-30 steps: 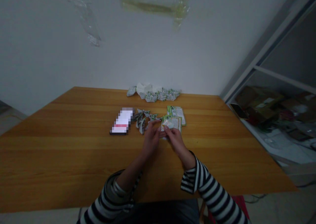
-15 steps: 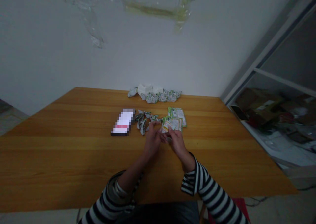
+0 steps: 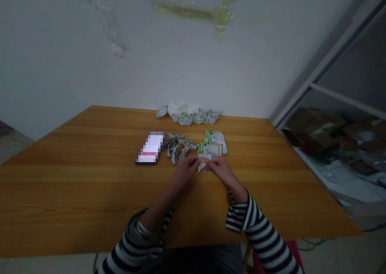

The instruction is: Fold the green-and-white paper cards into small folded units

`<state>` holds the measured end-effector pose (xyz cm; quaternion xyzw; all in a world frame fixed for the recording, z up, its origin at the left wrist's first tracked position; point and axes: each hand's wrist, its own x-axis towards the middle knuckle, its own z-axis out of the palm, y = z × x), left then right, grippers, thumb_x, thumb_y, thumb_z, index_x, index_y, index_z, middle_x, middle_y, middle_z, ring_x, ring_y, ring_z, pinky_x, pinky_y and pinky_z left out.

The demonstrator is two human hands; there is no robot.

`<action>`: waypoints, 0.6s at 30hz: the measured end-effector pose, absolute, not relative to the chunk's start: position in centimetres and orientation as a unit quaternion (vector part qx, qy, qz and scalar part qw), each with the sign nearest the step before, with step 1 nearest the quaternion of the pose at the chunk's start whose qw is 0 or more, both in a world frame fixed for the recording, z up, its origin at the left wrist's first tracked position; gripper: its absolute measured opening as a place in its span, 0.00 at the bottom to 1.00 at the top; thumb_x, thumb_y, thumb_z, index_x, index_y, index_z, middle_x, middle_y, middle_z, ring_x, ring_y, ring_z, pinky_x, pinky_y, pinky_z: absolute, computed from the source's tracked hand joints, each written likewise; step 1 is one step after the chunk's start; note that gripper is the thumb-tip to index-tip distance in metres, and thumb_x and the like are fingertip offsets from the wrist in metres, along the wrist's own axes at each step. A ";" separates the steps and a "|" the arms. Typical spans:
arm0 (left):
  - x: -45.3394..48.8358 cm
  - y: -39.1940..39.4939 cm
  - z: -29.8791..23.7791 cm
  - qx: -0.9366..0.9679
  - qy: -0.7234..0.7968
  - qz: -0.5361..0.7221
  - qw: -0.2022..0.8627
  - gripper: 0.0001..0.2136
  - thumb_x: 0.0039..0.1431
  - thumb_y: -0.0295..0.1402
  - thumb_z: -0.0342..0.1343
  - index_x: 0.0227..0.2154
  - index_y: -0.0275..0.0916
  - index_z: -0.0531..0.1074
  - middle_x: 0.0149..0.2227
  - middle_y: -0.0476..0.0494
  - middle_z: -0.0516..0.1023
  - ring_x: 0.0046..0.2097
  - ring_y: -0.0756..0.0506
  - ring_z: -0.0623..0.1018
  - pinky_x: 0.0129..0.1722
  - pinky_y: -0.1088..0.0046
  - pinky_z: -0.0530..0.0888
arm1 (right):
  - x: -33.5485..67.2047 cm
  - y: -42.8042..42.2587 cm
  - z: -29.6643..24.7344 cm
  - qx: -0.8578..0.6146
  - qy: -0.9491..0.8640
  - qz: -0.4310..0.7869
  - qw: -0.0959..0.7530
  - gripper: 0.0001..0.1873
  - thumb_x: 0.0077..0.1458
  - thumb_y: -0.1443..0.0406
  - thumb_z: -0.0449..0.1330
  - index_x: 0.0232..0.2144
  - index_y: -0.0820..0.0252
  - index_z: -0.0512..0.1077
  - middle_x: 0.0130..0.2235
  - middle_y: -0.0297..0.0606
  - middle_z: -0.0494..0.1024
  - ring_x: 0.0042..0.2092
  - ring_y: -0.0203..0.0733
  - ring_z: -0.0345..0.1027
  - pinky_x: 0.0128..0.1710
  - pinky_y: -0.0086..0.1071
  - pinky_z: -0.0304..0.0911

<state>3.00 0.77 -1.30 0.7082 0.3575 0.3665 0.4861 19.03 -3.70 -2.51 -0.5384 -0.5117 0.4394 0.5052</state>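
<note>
A small printed paper (image 3: 204,164) is pinched between my two hands, just above the wooden table. My left hand (image 3: 187,170) grips its left edge, my right hand (image 3: 221,170) its right edge, with thumbs on top. Right behind it lie flat printed sheets (image 3: 215,149) with green edges, in a nearer and a farther pile (image 3: 217,138). To the left of these, several folded paper pieces (image 3: 175,147) made of similar printed paper lie in a loose cluster close to my left hand.
A phone (image 3: 150,148) with a lit, blurred screen lies left of the folded pieces. Along the wall sits a row of folded paper pieces (image 3: 193,117) with white tissue (image 3: 177,108). The wooden table (image 3: 90,193) meets a shelf with boxes (image 3: 325,125) on the right.
The paper has turned and come slightly toward me, now held flat by both hands at its edges. My right hand has shifted a little right; the sheets behind show more.
</note>
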 end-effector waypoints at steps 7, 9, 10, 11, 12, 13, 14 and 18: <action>2.5 1.3 -0.4 0.669 0.339 0.363 0.553 0.14 0.51 0.43 0.61 0.27 0.34 0.79 0.20 0.49 0.75 0.22 0.50 0.71 0.24 0.77 0.69 | 19.5 -4.4 -1.1 -0.495 -0.440 0.512 0.548 0.18 0.42 0.51 0.68 0.24 0.60 0.75 0.22 0.36 0.79 0.21 0.37 0.71 0.22 0.28 0.66; 2.5 1.2 0.0 0.650 0.334 0.374 0.571 0.13 0.49 0.42 0.62 0.27 0.34 0.79 0.19 0.50 0.75 0.21 0.51 0.70 0.24 0.77 0.69 | 19.6 -4.4 -1.1 -0.474 -0.423 0.538 0.555 0.17 0.41 0.53 0.69 0.27 0.60 0.75 0.23 0.36 0.80 0.22 0.37 0.72 0.23 0.28 0.68; 2.5 1.1 0.1 0.644 0.334 0.379 0.575 0.13 0.49 0.41 0.63 0.26 0.34 0.79 0.19 0.49 0.75 0.21 0.51 0.70 0.24 0.77 0.69 | 19.7 -4.4 -1.2 -0.465 -0.422 0.546 0.555 0.16 0.41 0.54 0.69 0.28 0.60 0.75 0.24 0.37 0.80 0.23 0.37 0.73 0.25 0.28 0.69; 2.4 1.1 0.2 0.640 0.332 0.383 0.577 0.13 0.49 0.41 0.63 0.26 0.34 0.79 0.20 0.49 0.75 0.21 0.51 0.70 0.24 0.77 0.70 | 19.7 -4.4 -1.2 -0.458 -0.422 0.551 0.556 0.16 0.41 0.56 0.70 0.28 0.60 0.75 0.25 0.37 0.81 0.24 0.38 0.74 0.26 0.29 0.70; 2.4 1.1 0.2 0.636 0.330 0.386 0.581 0.13 0.49 0.41 0.63 0.27 0.34 0.79 0.20 0.48 0.76 0.21 0.51 0.71 0.24 0.77 0.70 | 19.8 -4.4 -1.3 -0.455 -0.420 0.550 0.560 0.15 0.40 0.57 0.70 0.29 0.60 0.75 0.25 0.37 0.81 0.25 0.38 0.74 0.27 0.30 0.70; 2.3 1.1 0.2 0.634 0.326 0.387 0.586 0.13 0.48 0.41 0.63 0.27 0.34 0.79 0.21 0.48 0.77 0.22 0.51 0.72 0.25 0.77 0.70 | 19.9 -4.3 -1.4 -0.454 -0.417 0.545 0.568 0.14 0.40 0.58 0.70 0.29 0.60 0.76 0.25 0.37 0.81 0.25 0.38 0.75 0.27 0.30 0.71; 2.3 1.2 0.2 0.631 0.320 0.386 0.591 0.13 0.48 0.41 0.64 0.28 0.34 0.79 0.22 0.47 0.78 0.23 0.51 0.73 0.25 0.77 0.71 | 19.9 -4.3 -1.6 -0.458 -0.411 0.536 0.578 0.13 0.39 0.60 0.70 0.28 0.60 0.76 0.25 0.36 0.81 0.24 0.38 0.74 0.27 0.30 0.71; 2.3 1.4 -0.2 0.627 0.310 0.347 0.625 0.18 0.49 0.47 0.62 0.29 0.34 0.79 0.27 0.45 0.80 0.27 0.49 0.76 0.30 0.73 0.75 | 19.9 -4.0 -2.0 -0.483 -0.395 0.487 0.610 0.08 0.39 0.63 0.68 0.25 0.59 0.76 0.21 0.33 0.79 0.21 0.36 0.72 0.25 0.30 0.70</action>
